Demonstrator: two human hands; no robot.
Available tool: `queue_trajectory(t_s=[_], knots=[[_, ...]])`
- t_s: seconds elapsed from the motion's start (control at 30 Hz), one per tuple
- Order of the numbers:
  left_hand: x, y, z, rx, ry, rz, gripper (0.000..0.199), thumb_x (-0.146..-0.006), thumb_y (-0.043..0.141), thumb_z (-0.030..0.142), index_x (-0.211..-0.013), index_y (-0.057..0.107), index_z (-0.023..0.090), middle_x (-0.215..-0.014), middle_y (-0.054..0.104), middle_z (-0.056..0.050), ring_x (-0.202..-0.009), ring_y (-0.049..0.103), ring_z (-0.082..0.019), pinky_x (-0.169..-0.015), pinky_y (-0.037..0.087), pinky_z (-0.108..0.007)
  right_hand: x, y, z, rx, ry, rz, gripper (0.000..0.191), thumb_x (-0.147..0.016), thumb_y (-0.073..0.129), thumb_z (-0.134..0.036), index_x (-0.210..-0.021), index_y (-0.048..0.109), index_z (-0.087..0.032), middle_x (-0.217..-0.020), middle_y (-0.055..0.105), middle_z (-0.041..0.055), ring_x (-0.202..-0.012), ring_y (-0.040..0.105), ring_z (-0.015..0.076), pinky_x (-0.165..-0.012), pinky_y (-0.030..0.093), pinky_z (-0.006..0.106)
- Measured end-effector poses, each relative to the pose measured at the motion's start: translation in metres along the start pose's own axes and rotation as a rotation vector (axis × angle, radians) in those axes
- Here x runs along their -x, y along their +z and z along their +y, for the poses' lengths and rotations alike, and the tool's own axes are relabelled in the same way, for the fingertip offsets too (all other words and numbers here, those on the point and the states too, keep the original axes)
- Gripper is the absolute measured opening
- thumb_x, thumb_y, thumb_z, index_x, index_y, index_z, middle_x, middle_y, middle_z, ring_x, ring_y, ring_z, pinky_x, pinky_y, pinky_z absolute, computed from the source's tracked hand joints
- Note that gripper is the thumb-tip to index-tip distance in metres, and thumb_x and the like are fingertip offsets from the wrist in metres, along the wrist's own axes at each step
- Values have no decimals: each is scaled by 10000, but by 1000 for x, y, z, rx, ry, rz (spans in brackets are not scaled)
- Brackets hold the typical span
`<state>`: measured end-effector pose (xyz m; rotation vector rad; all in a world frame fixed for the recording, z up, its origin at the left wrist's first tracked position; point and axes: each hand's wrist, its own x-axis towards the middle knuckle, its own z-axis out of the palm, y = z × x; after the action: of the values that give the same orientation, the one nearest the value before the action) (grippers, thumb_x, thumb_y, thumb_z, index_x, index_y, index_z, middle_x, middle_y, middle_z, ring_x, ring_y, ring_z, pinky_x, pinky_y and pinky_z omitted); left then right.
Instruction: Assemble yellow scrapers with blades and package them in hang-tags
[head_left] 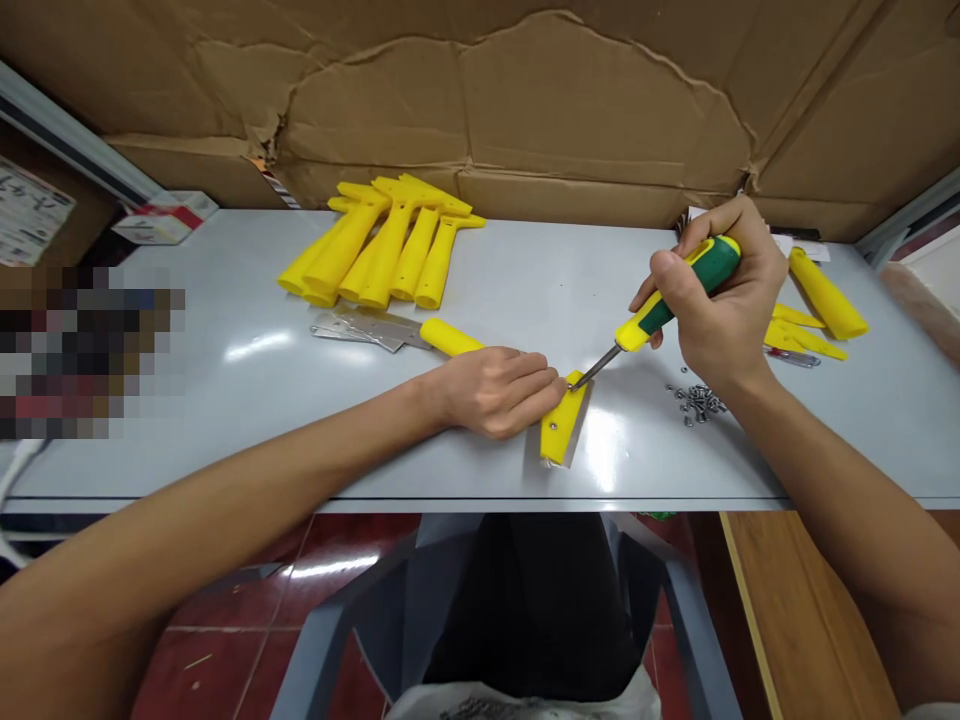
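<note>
We've got our left hand closed in a loose fist around the yellow scraper, pinning it near the front edge of the table. Its head pokes out on the right side of the fist, with a thin blade showing along the right edge, and the rounded end of its handle sticks out on the far left side of the hand. Our right hand is wrapped around the green and yellow screwdriver, fingers curled and thumb pressed along it. We're holding that one tilted, shaft pointing down and left, tip at the upper fixing point on the head, right next to our left fingertips. Lower down the head, there's a screw sitting in the plastic.

Around us: a little heap of loose screws just left of our right forearm, and some flat metal strips by the scraper's handle end, though we can't tell if they touch. Behind those there's a bunch of yellow handles lying side by side, more yellow parts past our right hand, a red and white box at the back left corner and a big cardboard sheet standing along the back
</note>
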<state>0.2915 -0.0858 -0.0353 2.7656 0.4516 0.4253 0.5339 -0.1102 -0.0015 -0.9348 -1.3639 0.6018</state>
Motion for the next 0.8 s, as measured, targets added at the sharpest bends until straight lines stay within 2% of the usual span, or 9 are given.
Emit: queue_trajectory(t_s=[0.17, 0.3, 0.47, 0.63, 0.73, 0.8], knots=[[0, 3, -2, 104, -17, 18, 304, -1013, 526, 353, -754, 656, 261, -744, 675, -100, -711, 626, -237, -609, 507, -368, 0, -1, -1, 25, -1, 32, 506, -838, 914, -638, -872, 530, -309, -650, 570, -31, -538, 675, 231, -383, 408, 340], [-3, -4, 4, 101, -35, -33, 330, -1032, 504, 341, -740, 634, 259, -720, 652, -91, -717, 622, -235, -601, 497, -358, 1, -1, 3, 49, 9, 25, 503, -833, 916, -643, -895, 541, -313, -671, 587, -22, -591, 708, 252, -403, 414, 339], [-8, -11, 12, 43, -15, -80, 350, -1045, 473, 296, -723, 607, 260, -717, 638, -86, -698, 599, -229, -555, 415, -347, -3, -3, 9, 12, -61, -5, 513, -819, 930, -633, -860, 546, -296, -608, 543, -48, -499, 636, 191, -368, 383, 298], [-10, -10, 15, -32, 85, -127, 349, -1036, 422, 234, -768, 644, 262, -741, 655, -102, -684, 574, -248, -557, 396, -393, -4, -5, 4, 29, 11, -122, 588, -779, 934, -707, -964, 532, -320, -633, 595, -57, -460, 553, 154, -358, 351, 282], [-11, -11, 17, -64, 53, -167, 367, -1050, 393, 247, -793, 655, 261, -763, 658, -111, -722, 589, -259, -585, 425, -398, -3, -3, -1, -54, 52, -151, 567, -844, 838, -771, -1066, 519, -359, -707, 644, -52, -548, 615, 176, -385, 364, 276], [-11, -12, 18, -31, -9, -164, 331, -1038, 427, 268, -794, 650, 262, -759, 643, -109, -743, 591, -264, -610, 456, -402, -4, -2, -4, -169, 61, -196, 479, -885, 806, -727, -1103, 571, -372, -868, 742, -19, -710, 721, 210, -436, 458, 299]])
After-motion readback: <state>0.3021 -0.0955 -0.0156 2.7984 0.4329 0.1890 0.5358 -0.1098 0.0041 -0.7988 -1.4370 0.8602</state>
